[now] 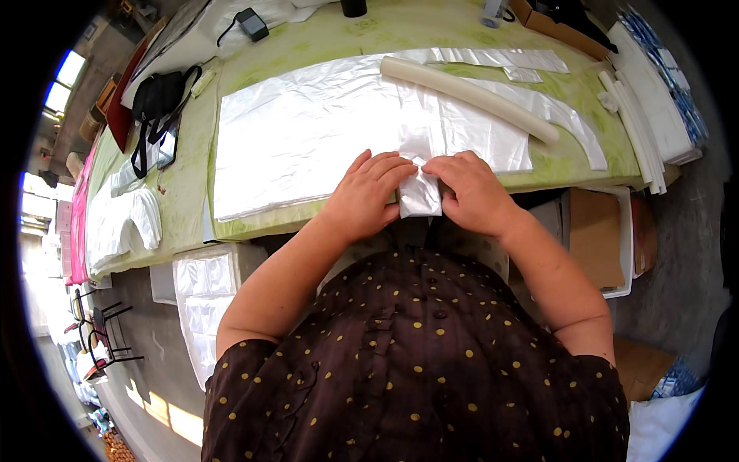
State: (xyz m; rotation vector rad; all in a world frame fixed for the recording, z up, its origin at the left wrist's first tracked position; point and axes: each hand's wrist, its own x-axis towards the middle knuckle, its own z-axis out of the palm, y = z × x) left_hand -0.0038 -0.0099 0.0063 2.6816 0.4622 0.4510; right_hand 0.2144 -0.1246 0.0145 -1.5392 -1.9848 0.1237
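Observation:
At the table's near edge, a small folded piece of shiny white plastic film [420,199] sits between my two hands. My left hand [369,189] grips its left side, with the fingers bent over its upper part and the thumb lower down. On the other side my right hand [473,192] pinches the upper right edge between fingers and thumb. Beneath and beyond lies a wide stack of flat white plastic sheets [300,146]. A long pale tube [469,100] rests slantwise across the sheets at the right.
A green patterned cloth covers the table [323,46]. On the left are a black bag [158,96] and bunched white plastic [123,227]. A dark grey device [252,25] stands at the back. Below the right edge is a white bin holding cardboard [594,231].

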